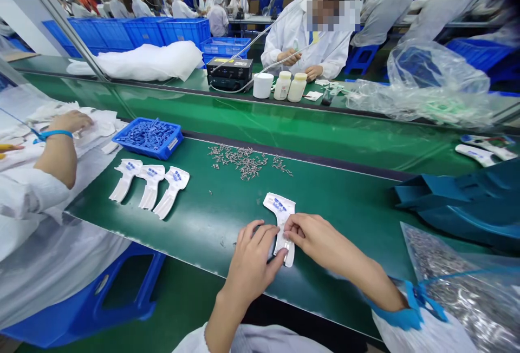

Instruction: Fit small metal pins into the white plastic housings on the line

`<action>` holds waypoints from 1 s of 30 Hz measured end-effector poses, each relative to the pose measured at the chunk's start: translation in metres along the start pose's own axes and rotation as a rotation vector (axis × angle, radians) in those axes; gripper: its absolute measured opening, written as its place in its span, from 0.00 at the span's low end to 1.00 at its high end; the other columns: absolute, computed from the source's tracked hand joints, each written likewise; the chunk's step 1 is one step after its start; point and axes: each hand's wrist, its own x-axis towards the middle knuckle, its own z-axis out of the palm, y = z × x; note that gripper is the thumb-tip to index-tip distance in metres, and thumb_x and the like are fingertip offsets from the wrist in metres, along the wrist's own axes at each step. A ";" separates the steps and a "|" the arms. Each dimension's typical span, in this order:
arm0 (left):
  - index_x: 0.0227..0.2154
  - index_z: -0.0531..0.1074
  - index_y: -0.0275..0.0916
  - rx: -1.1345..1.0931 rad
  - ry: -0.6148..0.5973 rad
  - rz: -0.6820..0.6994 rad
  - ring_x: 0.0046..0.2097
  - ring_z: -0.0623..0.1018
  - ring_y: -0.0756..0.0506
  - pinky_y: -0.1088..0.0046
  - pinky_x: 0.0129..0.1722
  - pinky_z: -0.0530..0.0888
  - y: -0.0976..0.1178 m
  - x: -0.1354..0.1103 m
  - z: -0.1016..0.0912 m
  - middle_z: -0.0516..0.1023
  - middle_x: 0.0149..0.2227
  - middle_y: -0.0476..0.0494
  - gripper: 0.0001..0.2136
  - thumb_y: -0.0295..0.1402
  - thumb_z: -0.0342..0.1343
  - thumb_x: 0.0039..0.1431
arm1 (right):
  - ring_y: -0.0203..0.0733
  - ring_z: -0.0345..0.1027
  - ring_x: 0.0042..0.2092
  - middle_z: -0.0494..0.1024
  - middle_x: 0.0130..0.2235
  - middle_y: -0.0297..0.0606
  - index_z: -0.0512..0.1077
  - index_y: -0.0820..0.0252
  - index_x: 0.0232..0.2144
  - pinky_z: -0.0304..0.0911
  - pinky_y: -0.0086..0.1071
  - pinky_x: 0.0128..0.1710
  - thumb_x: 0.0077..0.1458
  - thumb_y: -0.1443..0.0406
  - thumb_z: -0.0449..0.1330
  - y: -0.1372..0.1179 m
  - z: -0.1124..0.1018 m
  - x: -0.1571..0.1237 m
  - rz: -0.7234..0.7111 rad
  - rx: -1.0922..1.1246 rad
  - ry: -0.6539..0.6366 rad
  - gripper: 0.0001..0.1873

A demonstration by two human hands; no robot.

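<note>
Where the green conveyor belt [211, 223] nears me at lower centre of the frame, my left hand [248, 266] and right hand [325, 242] hold a white T-shaped plastic piece [279, 207] resting on it, my right fingertips [289, 224] pinching its stem.

The left hand [249, 266] and right hand [320, 239] hide the middle of the white plastic piece [278, 207]. The metal parts [239, 161] strewn on the green belt [345, 234] are too small to make out, and the right edge cuts off the clear bag [459, 288].
</note>
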 end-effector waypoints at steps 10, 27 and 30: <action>0.53 0.68 0.43 -0.039 -0.013 -0.003 0.58 0.68 0.37 0.55 0.55 0.70 0.002 -0.002 0.000 0.75 0.52 0.43 0.15 0.32 0.57 0.64 | 0.44 0.71 0.34 0.79 0.32 0.35 0.68 0.54 0.32 0.52 0.30 0.28 0.54 0.65 0.61 0.003 0.000 0.019 0.103 -0.113 -0.068 0.03; 0.34 0.75 0.39 0.129 0.278 -0.554 0.40 0.77 0.40 0.65 0.41 0.69 -0.088 0.044 -0.076 0.76 0.37 0.40 0.05 0.30 0.54 0.63 | 0.41 0.68 0.29 0.77 0.29 0.34 0.71 0.52 0.34 0.57 0.31 0.27 0.63 0.55 0.52 0.004 -0.019 -0.017 0.085 0.078 0.058 0.13; 0.37 0.75 0.39 -0.038 0.263 -0.527 0.41 0.77 0.40 0.65 0.43 0.70 -0.076 0.042 -0.076 0.78 0.38 0.41 0.05 0.32 0.54 0.63 | 0.41 0.69 0.30 0.77 0.30 0.34 0.72 0.53 0.34 0.58 0.31 0.28 0.63 0.54 0.51 0.003 -0.023 -0.020 0.079 0.124 0.084 0.14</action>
